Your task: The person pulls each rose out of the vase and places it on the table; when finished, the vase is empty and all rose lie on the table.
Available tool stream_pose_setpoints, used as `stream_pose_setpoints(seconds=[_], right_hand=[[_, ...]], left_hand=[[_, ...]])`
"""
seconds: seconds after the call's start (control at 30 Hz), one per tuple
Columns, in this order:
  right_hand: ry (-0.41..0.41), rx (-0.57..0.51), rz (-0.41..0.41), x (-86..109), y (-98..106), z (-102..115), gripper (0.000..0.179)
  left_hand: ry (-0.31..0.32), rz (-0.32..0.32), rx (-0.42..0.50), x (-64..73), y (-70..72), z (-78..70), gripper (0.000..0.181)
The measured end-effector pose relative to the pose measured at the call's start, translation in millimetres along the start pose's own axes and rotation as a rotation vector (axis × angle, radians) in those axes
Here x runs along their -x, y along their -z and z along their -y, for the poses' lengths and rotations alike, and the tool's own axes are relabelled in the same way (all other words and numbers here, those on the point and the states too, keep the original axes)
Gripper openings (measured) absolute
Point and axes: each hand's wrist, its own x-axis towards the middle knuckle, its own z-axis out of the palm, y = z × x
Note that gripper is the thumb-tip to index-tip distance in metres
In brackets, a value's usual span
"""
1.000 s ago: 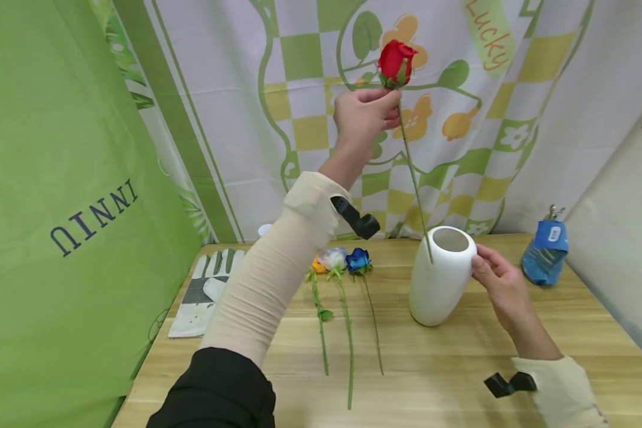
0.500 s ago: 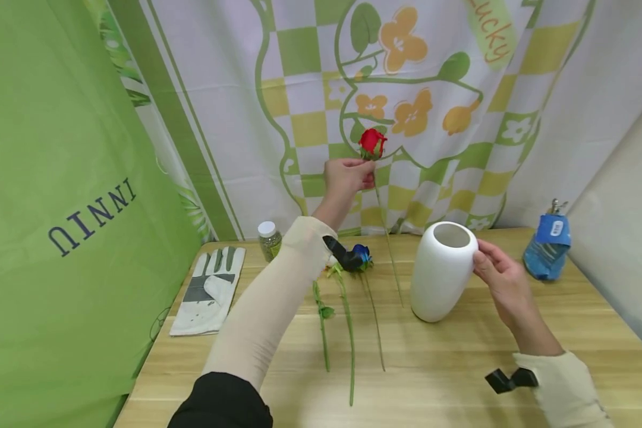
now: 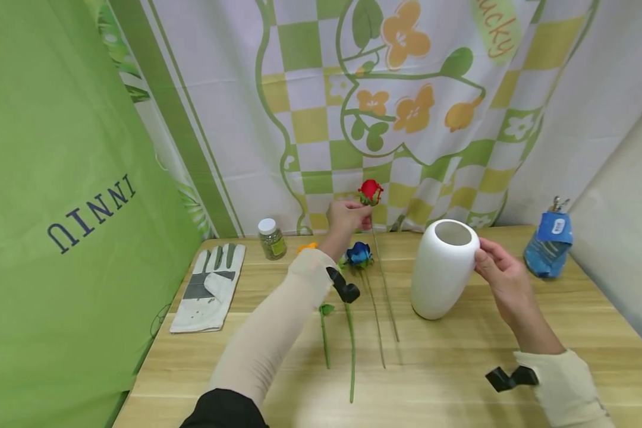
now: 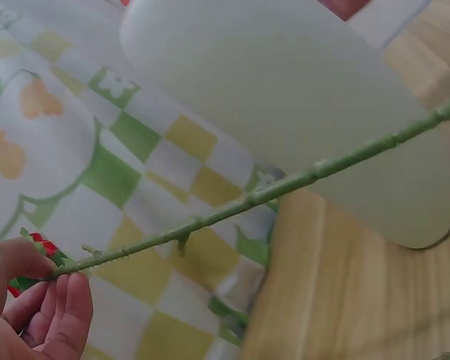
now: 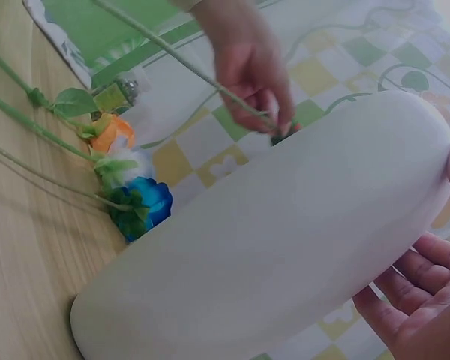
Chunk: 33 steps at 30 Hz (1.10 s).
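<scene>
Just beneath its bloom, my left hand (image 3: 348, 220) pinches the stem of a red rose (image 3: 371, 191). The rose is upright, its long stem slanting down beside a blue rose (image 3: 359, 254) that lies on the table. My right hand (image 3: 505, 285) holds the upper right side of a white vase (image 3: 441, 279), thumb near the rim and fingers behind. The vase stands upright with its mouth showing. In the right wrist view, an orange flower (image 5: 112, 135) and a white flower (image 5: 127, 163) lie beside the blue one; my left sleeve hides most of these in the head view.
A work glove (image 3: 208, 288) lies at the table's left, near a small jar with a white lid (image 3: 272, 239). A blue wrapped bottle (image 3: 548, 245) stands at the back right. A patterned curtain (image 3: 235, 119) hangs behind the wooden table (image 3: 438, 380).
My left hand has brought the red rose down and slightly left, from above the vase to beside the blue rose. The right hand has stayed on the vase.
</scene>
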Motion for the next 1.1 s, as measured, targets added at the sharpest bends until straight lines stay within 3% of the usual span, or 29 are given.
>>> stream_pose_setpoints(seconds=[0.3,0.57,0.73,0.93,1.1], right_hand=[[0.009,-0.033,-0.01,0.0,0,-1,0.026],[-0.003,-0.038,-0.011,0.1,0,-2,0.026],[-0.002,-0.053,-0.019,-0.5,-1,-2,0.026],[-0.011,-0.049,-0.015,1.1,1,-1,0.026],[-0.022,-0.035,-0.021,0.7,0,0,0.026]], left_hand=[[0.079,0.05,0.003,6.9,-5.1,43.5,0.006],[0.123,0.003,-0.091,13.0,-14.5,70.2,0.011],[0.145,0.011,-0.122,12.5,-18.8,84.4,0.014],[0.152,0.048,-0.249,9.8,-21.0,97.5,0.022],[0.144,0.071,-0.292,7.7,-20.0,102.9,0.023]])
